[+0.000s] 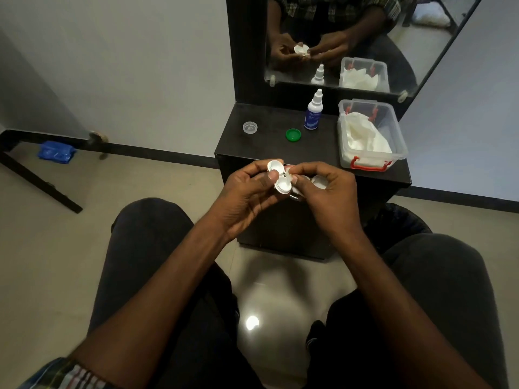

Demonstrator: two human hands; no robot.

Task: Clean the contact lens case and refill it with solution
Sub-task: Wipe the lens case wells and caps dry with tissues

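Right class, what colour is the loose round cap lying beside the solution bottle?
Green: the loose round plastic cap, clearest in the head view.

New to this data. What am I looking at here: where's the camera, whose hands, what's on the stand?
There is one picture, from a wide-angle camera worn on a person's head, looking down at their own bare hands; no robot. The left hand and right hand both hold a white contact lens case, with an open cap showing. Ahead is a dark stand below a mirror. On it are a solution bottle, a green cap, a small clear cap and a clear box of white tissue with red clips.
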